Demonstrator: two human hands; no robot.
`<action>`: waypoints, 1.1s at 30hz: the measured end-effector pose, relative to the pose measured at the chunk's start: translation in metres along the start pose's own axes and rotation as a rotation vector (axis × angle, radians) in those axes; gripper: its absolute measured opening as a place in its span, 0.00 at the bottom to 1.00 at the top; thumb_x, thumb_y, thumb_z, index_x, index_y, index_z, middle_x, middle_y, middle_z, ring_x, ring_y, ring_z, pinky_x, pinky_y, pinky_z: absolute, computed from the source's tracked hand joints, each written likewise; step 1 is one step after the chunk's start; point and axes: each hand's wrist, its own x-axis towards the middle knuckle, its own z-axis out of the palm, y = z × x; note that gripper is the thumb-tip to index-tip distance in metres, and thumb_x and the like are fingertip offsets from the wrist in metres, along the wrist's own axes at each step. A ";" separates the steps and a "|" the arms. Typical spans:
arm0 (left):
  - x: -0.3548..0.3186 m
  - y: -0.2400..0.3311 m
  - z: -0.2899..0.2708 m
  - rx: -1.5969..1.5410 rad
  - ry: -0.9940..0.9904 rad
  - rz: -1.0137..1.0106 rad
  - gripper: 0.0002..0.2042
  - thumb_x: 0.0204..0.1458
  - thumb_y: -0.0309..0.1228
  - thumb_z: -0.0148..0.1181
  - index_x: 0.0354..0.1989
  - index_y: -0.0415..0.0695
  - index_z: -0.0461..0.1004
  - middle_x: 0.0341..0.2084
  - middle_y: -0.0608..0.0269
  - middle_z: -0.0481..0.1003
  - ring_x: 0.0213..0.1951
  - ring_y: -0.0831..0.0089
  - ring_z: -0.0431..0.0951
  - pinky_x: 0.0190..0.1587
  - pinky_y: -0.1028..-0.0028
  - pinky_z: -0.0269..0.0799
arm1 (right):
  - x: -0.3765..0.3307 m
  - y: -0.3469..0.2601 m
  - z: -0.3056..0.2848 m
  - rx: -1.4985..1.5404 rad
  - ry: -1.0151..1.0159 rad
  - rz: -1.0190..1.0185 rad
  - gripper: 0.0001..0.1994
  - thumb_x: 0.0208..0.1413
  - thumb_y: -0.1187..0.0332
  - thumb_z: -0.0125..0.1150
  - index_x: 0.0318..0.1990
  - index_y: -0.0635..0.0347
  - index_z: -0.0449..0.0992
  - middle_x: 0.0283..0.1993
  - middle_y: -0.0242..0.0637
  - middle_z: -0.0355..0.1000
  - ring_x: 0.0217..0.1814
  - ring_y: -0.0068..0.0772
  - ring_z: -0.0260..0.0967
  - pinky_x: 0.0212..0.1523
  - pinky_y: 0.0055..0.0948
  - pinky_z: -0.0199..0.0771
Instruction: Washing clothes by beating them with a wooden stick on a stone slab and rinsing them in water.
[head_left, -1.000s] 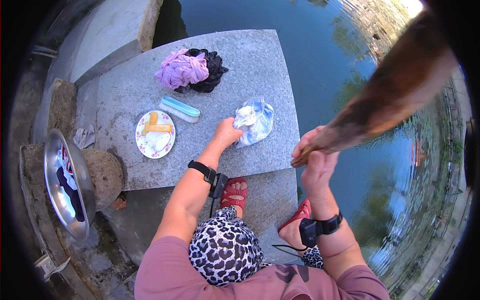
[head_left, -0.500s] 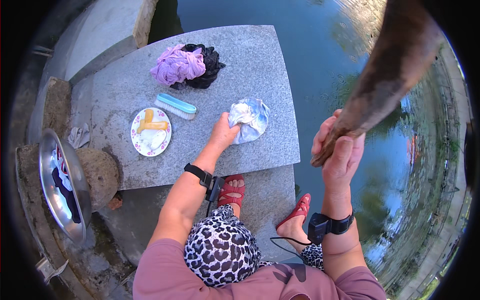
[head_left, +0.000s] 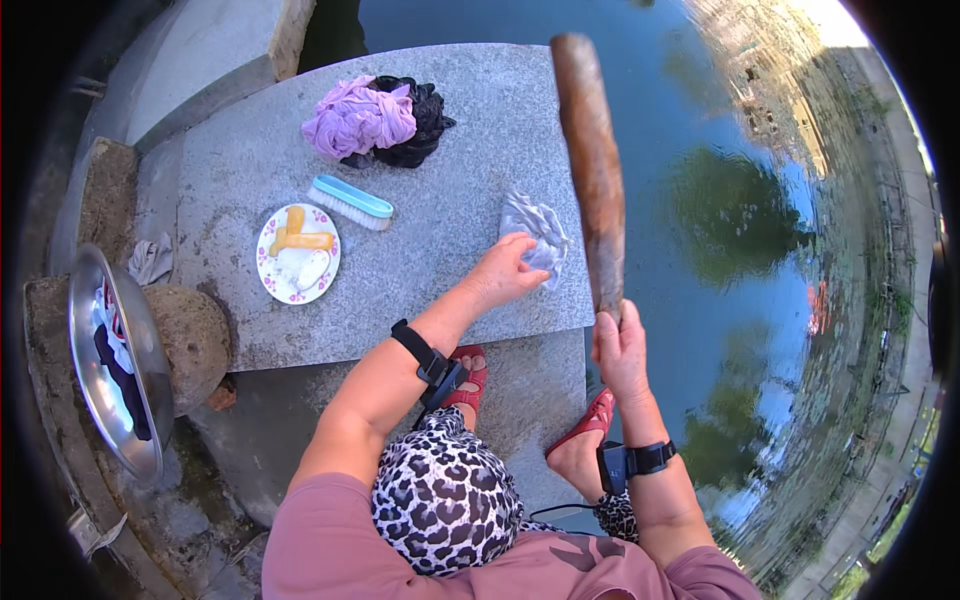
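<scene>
My right hand (head_left: pixel 620 350) is wrapped round the thin end of a brown wooden laundry bat (head_left: pixel 592 165), which points away from me along the slab's right edge. A crumpled wet cloth (head_left: pixel 535 225), pale grey-blue, lies on the grey stone slab (head_left: pixel 430 260). At its near left side is my left hand (head_left: pixel 508 272), fingers apart and holding nothing; whether the fingertips touch the cloth I cannot tell. Farther left lie a turquoise scrub brush (head_left: pixel 350 202), bristles down, and a floral plate (head_left: pixel 268 268) with yellow soap bars and a white piece.
A bundled purple garment (head_left: pixel 360 120) and a black one (head_left: pixel 425 125) lie at the slab's far side. A tilted metal basin (head_left: pixel 150 440) with clothes stands at the left by a rounded stone (head_left: pixel 190 345). Water (head_left: pixel 665 240) borders the slab on the right.
The bat has swung down from its raised position to over the slab's right edge. My left hand has let go of the cloth, which now lies flatter and farther right.
</scene>
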 end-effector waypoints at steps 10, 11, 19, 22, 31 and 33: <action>0.009 -0.050 0.020 0.264 0.183 -0.300 0.25 0.39 0.42 0.68 0.41 0.35 0.73 0.29 0.51 0.77 0.34 0.57 0.79 0.39 0.63 0.73 | 0.016 0.008 0.012 0.165 0.165 -0.514 0.22 0.57 0.50 0.55 0.42 0.62 0.63 0.31 0.37 0.66 0.25 0.30 0.67 0.29 0.28 0.69; 0.010 -0.052 0.021 0.254 0.127 -0.328 0.24 0.39 0.42 0.67 0.41 0.36 0.73 0.30 0.51 0.77 0.35 0.57 0.79 0.40 0.63 0.73 | 0.008 0.061 0.021 -0.283 0.217 -0.347 0.18 0.57 0.56 0.57 0.40 0.63 0.63 0.28 0.42 0.67 0.25 0.43 0.68 0.33 0.37 0.71; 0.021 -0.041 0.019 0.298 0.104 -0.379 0.14 0.39 0.34 0.58 0.34 0.40 0.76 0.29 0.46 0.77 0.35 0.50 0.78 0.39 0.59 0.73 | 0.002 0.012 -0.002 0.022 -0.102 0.221 0.16 0.59 0.57 0.54 0.42 0.62 0.63 0.17 0.31 0.63 0.21 0.26 0.66 0.23 0.26 0.68; 0.024 -0.045 0.000 0.310 0.125 -0.395 0.15 0.38 0.35 0.59 0.35 0.42 0.77 0.33 0.48 0.77 0.38 0.52 0.78 0.41 0.60 0.73 | 0.007 -0.088 -0.028 0.304 0.053 -0.262 0.20 0.60 0.52 0.53 0.43 0.61 0.63 0.24 0.31 0.65 0.20 0.18 0.62 0.19 0.21 0.63; 0.021 -0.072 -0.021 0.134 0.236 -0.279 0.22 0.39 0.36 0.65 0.42 0.36 0.73 0.37 0.47 0.76 0.39 0.57 0.77 0.42 0.65 0.72 | 0.007 0.053 0.021 -0.149 0.156 -0.310 0.19 0.56 0.59 0.57 0.46 0.62 0.60 0.35 0.48 0.69 0.29 0.46 0.71 0.34 0.40 0.72; 0.018 -0.063 -0.009 0.186 0.222 -0.315 0.24 0.39 0.37 0.65 0.44 0.36 0.72 0.37 0.45 0.76 0.41 0.54 0.76 0.45 0.62 0.71 | -0.005 0.131 0.020 -0.494 -0.078 0.089 0.18 0.54 0.60 0.59 0.44 0.62 0.64 0.32 0.58 0.73 0.39 0.64 0.70 0.38 0.48 0.70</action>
